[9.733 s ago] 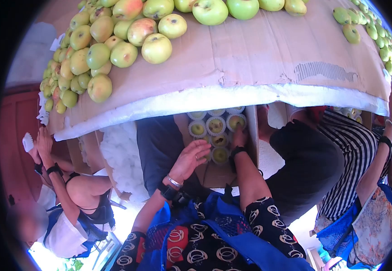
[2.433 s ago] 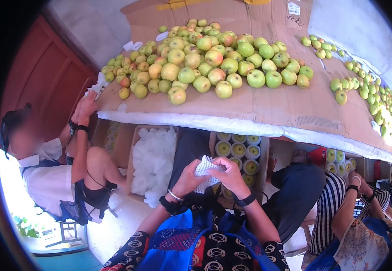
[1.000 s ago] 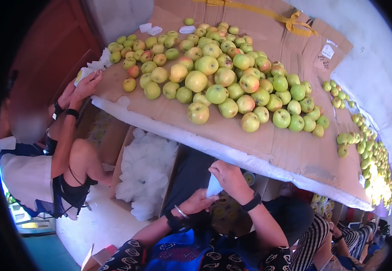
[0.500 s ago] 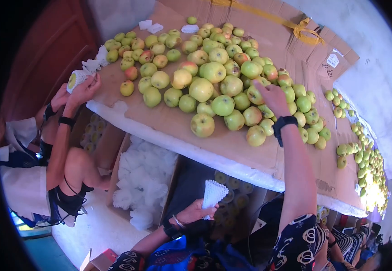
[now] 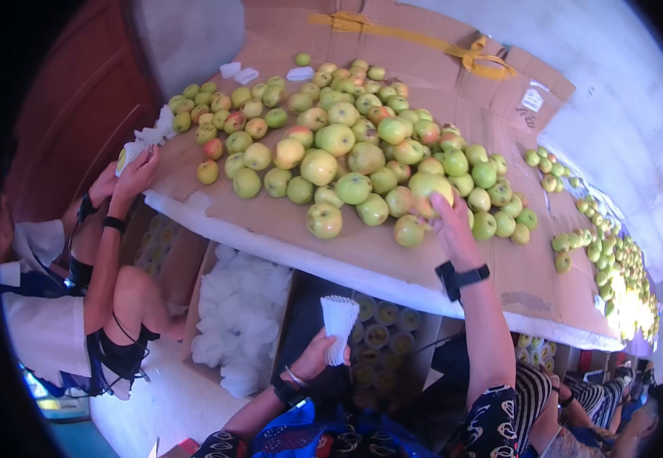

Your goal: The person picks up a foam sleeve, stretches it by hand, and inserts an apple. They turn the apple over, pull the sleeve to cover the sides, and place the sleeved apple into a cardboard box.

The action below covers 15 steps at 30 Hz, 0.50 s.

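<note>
My right hand point(image 5: 457, 233) grips a yellow-green apple point(image 5: 428, 189) at the front right of the pile, fingers curled round its near side. Beneath and behind it lie many green apples point(image 5: 318, 166), some blushed red, heaped on the cardboard-covered table point(image 5: 270, 217). Below the table's front edge, my left hand point(image 5: 316, 356) is closed round the lower part of a white foam net sleeve point(image 5: 339, 320). The sleeve stands upright with its wide end up, and no fruit shows in it.
A box of white foam sleeves point(image 5: 238, 320) stands below the table, with packed apples point(image 5: 377, 336) to its right. At left, a co-worker's hands point(image 5: 137, 172) hold a sleeved apple. More people sit at lower right. More apples point(image 5: 610, 252) lie far right.
My right hand has drawn back toward me from the pile, now with an apple in its fingers. My left hand and the sleeve have shifted slightly left. The view has shifted too.
</note>
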Tool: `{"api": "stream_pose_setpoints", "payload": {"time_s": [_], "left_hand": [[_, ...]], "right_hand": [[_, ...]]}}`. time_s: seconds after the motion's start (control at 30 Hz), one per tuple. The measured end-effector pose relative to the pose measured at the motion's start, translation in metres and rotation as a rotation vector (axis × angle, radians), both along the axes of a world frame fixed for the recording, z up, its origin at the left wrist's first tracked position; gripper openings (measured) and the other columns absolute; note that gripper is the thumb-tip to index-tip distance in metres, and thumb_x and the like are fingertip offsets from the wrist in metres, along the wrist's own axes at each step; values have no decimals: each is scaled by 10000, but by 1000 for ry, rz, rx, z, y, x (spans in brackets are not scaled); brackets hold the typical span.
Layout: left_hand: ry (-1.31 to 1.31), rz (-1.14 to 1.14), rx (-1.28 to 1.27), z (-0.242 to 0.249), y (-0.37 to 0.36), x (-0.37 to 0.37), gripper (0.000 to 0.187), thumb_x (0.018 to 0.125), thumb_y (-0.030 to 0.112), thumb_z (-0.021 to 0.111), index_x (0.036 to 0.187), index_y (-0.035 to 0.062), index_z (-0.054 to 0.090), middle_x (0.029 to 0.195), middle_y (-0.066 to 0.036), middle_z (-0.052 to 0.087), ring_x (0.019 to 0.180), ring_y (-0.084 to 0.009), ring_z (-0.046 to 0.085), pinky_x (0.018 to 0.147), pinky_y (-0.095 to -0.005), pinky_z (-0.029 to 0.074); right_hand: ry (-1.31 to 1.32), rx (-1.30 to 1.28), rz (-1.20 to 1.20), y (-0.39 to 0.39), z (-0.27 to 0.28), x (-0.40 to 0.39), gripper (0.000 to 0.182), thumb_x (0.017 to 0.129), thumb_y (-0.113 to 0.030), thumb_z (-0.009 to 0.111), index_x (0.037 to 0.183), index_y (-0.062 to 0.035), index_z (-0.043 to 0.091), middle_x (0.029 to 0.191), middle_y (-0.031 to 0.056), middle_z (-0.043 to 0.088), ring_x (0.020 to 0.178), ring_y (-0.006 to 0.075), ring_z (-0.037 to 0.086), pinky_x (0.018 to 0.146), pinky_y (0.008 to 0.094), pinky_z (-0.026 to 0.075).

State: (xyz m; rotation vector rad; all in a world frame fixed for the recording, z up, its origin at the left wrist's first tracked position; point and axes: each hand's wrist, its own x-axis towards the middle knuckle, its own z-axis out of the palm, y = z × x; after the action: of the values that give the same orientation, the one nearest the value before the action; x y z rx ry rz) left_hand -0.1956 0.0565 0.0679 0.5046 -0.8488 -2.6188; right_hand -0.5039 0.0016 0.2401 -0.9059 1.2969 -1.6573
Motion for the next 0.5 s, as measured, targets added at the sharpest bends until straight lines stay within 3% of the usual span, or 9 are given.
{"api": "stream_pose_setpoints", "payload": {"time_s": [0.03,0.1,0.13,0.17,0.23,0.3,0.37,0.43,0.5], "left_hand": [[49,-22,-58,1,-1,-1,418,904,286,430,1224,21,390,923,-152,584,797,-246,599,774,-383,499],[-139,91,0,35,3,-7,398,913,246,427,1232,9,400,995,-156,592,899,-258,596,844,-358,472],[-120,82,-53,45,2,-9,371,910,171,454,1243,10,423,1062,-119,592,971,-207,580,881,-317,447],[-121,67,-71,54,0,-14,371,910,171,454,1243,10,423,1062,-119,592,971,-207,580,881,-317,447],[-203,-62,-441,68,0,-25,320,902,126,486,1201,10,488,1074,-56,592,954,-126,567,874,-272,435],[-229,-176,-437,77,-1,-37,283,893,103,515,1163,19,536,1078,-8,589,948,-80,549,843,-254,438],[-217,-315,-882,85,-6,-52,301,899,130,525,1186,37,518,1064,13,587,926,-72,545,811,-249,443],[-291,-403,-953,102,-5,-66,322,855,144,588,1153,35,533,1032,-26,608,895,-123,568,793,-273,455],[-529,-47,-1445,168,13,-76,330,787,150,648,1082,27,569,966,-81,623,876,-196,589,784,-300,465]], "right_hand": [[-83,-46,80,23,-8,4,496,809,-281,647,1188,-2,490,1081,77,582,972,168,581,833,319,478],[-216,-36,206,69,-33,14,553,801,-291,649,1233,-2,462,1121,70,564,1017,168,564,887,322,452],[-264,11,254,89,-43,22,591,791,-302,655,1253,4,447,1144,72,555,1042,173,552,912,324,435],[-214,70,349,106,-47,33,632,782,-319,658,1271,9,429,1151,74,552,1059,174,540,926,324,423],[-172,123,527,127,-45,54,677,752,-343,679,1273,18,442,1168,85,542,1075,171,513,957,317,388],[106,144,573,141,-55,64,590,756,-349,677,1189,20,522,1141,93,554,1044,156,514,930,309,401],[155,189,494,150,-43,66,539,765,-345,673,1144,18,549,1108,93,571,1016,148,525,909,302,411],[196,254,416,163,-31,60,491,774,-340,669,1099,17,576,1075,93,589,989,141,537,888,295,421],[69,221,224,175,-22,40,439,799,-319,653,1075,14,579,996,73,616,918,119,560,843,269,436]]}}
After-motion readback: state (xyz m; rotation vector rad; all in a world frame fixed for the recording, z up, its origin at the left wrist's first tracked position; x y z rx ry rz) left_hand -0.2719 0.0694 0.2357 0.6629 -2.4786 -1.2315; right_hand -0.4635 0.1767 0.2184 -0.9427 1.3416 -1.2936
